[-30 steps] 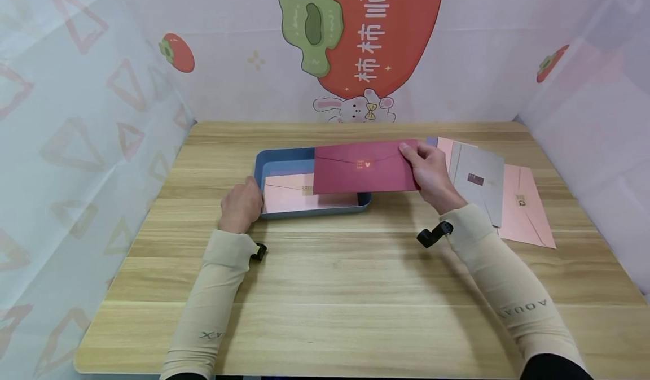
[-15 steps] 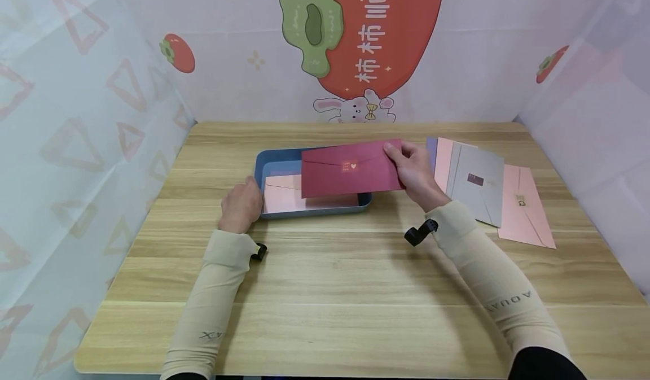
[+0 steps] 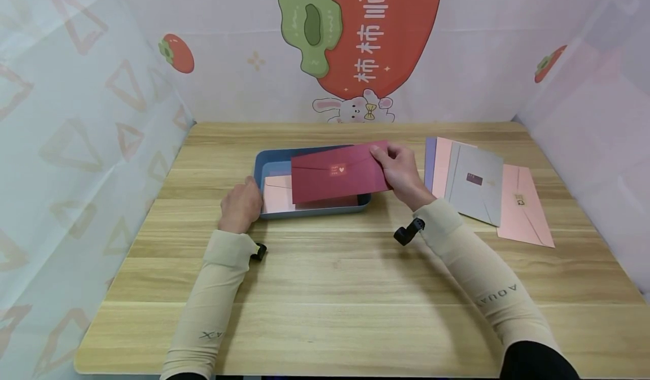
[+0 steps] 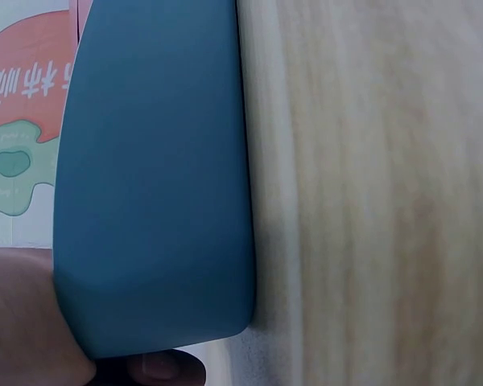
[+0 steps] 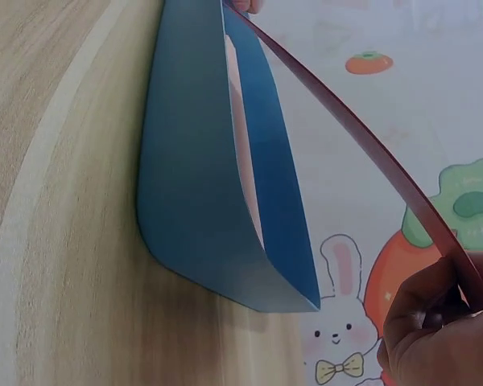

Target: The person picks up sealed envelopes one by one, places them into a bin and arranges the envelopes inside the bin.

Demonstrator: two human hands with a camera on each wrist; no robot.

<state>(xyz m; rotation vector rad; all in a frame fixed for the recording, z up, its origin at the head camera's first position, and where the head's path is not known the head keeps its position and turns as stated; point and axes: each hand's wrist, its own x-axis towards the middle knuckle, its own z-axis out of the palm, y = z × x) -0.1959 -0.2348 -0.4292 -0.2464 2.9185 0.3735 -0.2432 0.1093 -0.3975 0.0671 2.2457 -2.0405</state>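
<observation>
My right hand (image 3: 403, 175) pinches the right end of a dark red envelope (image 3: 337, 172), thumb on its front face. The envelope hangs tilted over a blue tray (image 3: 315, 213), its left end lower, and covers much of the inside. In the right wrist view the red envelope (image 5: 362, 133) bows above the tray (image 5: 189, 161). My left hand (image 3: 241, 204) grips the tray's left end; in the left wrist view its fingers lie at the corner of the tray (image 4: 153, 177). A pink envelope (image 3: 277, 193) lies inside the tray, partly hidden.
Right of the tray, several envelopes overlap on the wooden table (image 3: 325, 301): a grey one (image 3: 474, 185), a pink one (image 3: 528, 205), another pink one (image 3: 443, 162) and a purple one (image 3: 430, 160). A printed cloth backdrop (image 3: 228, 86) rises behind the table.
My right hand has carried the red envelope leftward and slightly tilted it, so it covers more of the tray. The left hand has stayed on the tray's left end.
</observation>
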